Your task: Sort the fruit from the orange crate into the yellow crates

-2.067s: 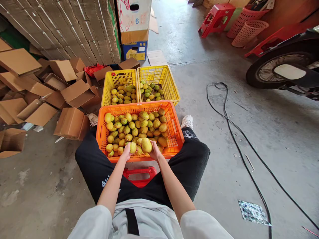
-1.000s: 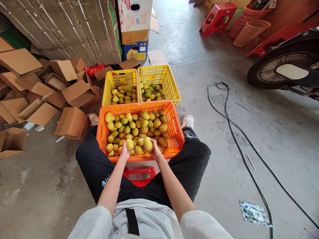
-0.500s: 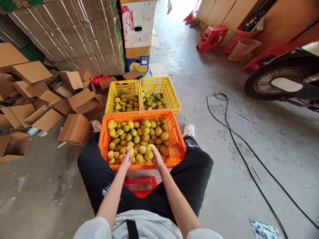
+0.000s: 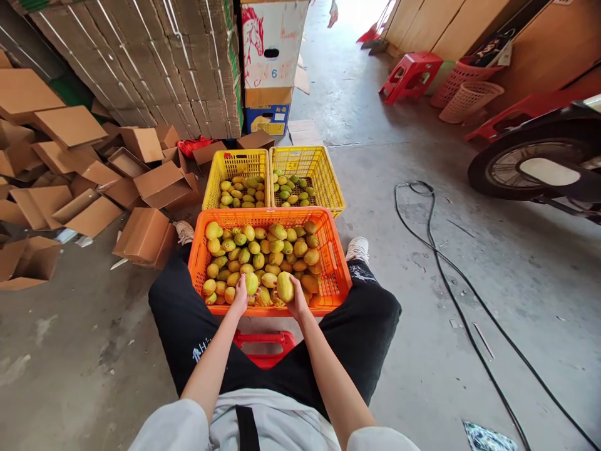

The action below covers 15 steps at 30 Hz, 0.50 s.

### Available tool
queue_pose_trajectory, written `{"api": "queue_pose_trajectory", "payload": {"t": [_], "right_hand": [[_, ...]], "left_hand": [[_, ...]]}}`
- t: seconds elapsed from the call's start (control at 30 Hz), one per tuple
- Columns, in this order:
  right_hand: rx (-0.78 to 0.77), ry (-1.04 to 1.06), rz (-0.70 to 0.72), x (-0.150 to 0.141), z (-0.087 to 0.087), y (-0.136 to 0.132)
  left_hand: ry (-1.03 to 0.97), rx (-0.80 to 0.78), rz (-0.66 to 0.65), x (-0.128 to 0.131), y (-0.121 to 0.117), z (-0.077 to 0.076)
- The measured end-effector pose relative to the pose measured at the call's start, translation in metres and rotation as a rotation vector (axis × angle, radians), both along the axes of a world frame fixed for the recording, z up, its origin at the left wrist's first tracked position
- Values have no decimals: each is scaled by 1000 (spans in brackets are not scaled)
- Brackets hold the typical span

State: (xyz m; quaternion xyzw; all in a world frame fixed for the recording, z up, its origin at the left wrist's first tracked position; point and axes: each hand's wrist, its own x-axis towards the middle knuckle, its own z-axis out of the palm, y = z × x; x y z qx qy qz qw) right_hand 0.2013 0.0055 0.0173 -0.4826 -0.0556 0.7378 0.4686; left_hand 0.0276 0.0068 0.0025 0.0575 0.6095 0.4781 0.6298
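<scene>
Above the near side of an orange plastic crate (image 4: 339, 275), my left hand (image 4: 240, 297) is closed around a yellow-green oval fruit (image 4: 251, 284). My right hand (image 4: 297, 302) grips a larger, paler yellow fruit (image 4: 285, 287) from its right side. Both fruits are held side by side, a small gap apart. Beneath them the crate holds many similar fruits, yellow to green, some brownish; their exact kind is unclear. Behind it stand a left yellow crate (image 4: 213, 181) and a right yellow crate (image 4: 328, 178), each with fewer fruits inside.
Loose cardboard boxes (image 4: 145, 235) are heaped on the left, before tall stacks of flattened cardboard (image 4: 141, 69). A black hose (image 4: 436, 250) loops over the floor at right, near a motorbike wheel (image 4: 521, 156). A red stool (image 4: 410, 76) stands farther back. Red plastic (image 4: 270, 358) shows between my legs.
My left hand has turned, so more of its fruit shows, and its fruit has shifted slightly right. The fruit in my right hand is turned a little. The view has shifted slightly.
</scene>
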Motion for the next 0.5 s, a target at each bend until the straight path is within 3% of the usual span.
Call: {"api": "queue_pose_trajectory", "payload": {"t": [0.13, 0.33, 0.5], "right_hand": [[-59, 71, 56, 2, -1, 2], [-204, 25, 34, 0, -6, 8], [-292, -63, -25, 1, -10, 12]], "left_hand": [[96, 2, -42, 4, -2, -4], [261, 163, -150, 8, -14, -3], [577, 168, -249, 19, -21, 4]]}}
